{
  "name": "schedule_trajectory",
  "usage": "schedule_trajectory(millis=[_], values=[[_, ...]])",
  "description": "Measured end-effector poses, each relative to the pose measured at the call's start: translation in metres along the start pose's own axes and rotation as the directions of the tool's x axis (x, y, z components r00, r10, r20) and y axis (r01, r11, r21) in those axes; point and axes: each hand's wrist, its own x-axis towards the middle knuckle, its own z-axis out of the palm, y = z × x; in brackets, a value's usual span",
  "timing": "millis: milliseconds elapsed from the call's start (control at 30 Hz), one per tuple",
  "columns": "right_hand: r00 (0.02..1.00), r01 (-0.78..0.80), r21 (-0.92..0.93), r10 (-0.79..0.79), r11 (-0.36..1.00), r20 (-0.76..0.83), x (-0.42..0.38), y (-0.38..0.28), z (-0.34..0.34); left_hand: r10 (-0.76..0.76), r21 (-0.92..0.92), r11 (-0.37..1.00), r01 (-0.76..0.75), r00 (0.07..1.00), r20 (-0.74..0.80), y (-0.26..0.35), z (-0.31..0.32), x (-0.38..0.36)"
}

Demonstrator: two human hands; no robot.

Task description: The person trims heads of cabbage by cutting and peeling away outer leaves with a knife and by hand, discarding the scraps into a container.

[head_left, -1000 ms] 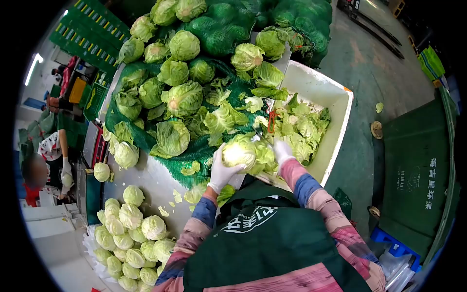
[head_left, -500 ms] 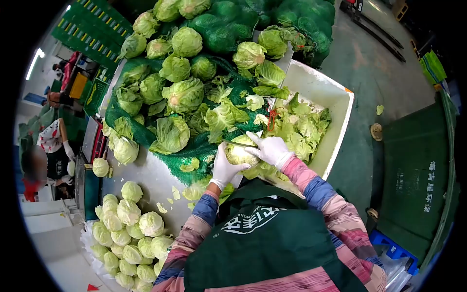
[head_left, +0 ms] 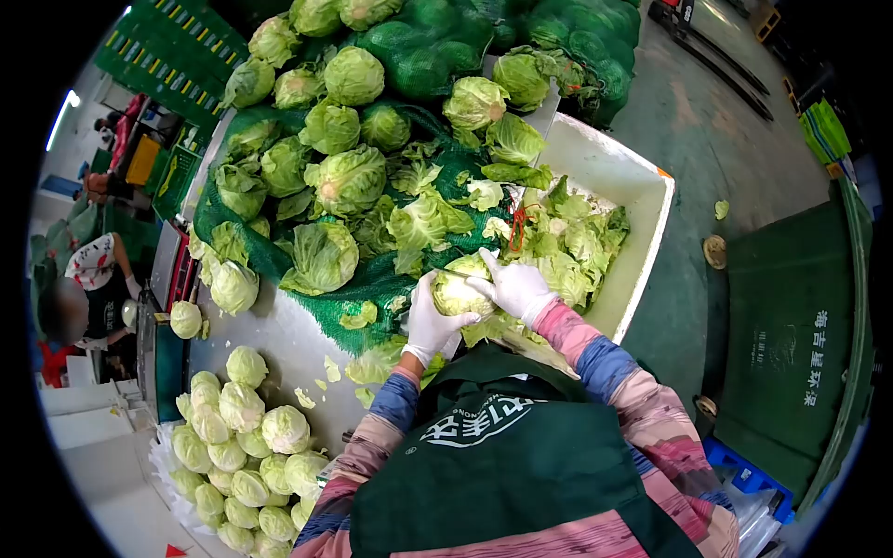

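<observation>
A pale green cabbage [head_left: 456, 298] sits in my gloved left hand [head_left: 431, 321], whose fingers curl around its left side. My right hand [head_left: 517, 288], also in a white glove, grips a knife [head_left: 454, 272] with its index finger pointing forward. The thin blade lies across the top of the cabbage, and the handle is hidden in my palm. Just beyond my hands, loose outer leaves [head_left: 428, 219] lie on green netting [head_left: 339, 312]. To the right of my right hand is a white bin [head_left: 644, 270] holding cut leaves [head_left: 572, 256].
Untrimmed cabbages [head_left: 346, 181] and full green net sacks [head_left: 423, 46] cover the table's far side. Trimmed cabbages [head_left: 246, 442] are piled at lower left. A large green waste bin [head_left: 791, 344] stands right. A co-worker [head_left: 98, 279] is at far left; a pallet jack [head_left: 716, 60] is at upper right.
The knife blade has shifted slightly over the cabbage, with less of it showing. Both my hands keep their hold. The whole view has moved a little.
</observation>
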Motion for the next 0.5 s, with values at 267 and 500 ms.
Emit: schedule_trajectory(millis=[267,500], values=[[0.990,-0.136,0.177,0.139,0.975,-0.005,0.027,0.003,-0.005,0.043,0.029,0.999,-0.041,0.998,-0.044,0.001,0.008,0.001],[0.934,-0.358,0.294,0.335,0.886,0.126,0.048,0.039,0.009,0.220,0.060,0.972,-0.226,0.972,0.088,-0.006,-0.008,-0.012]])
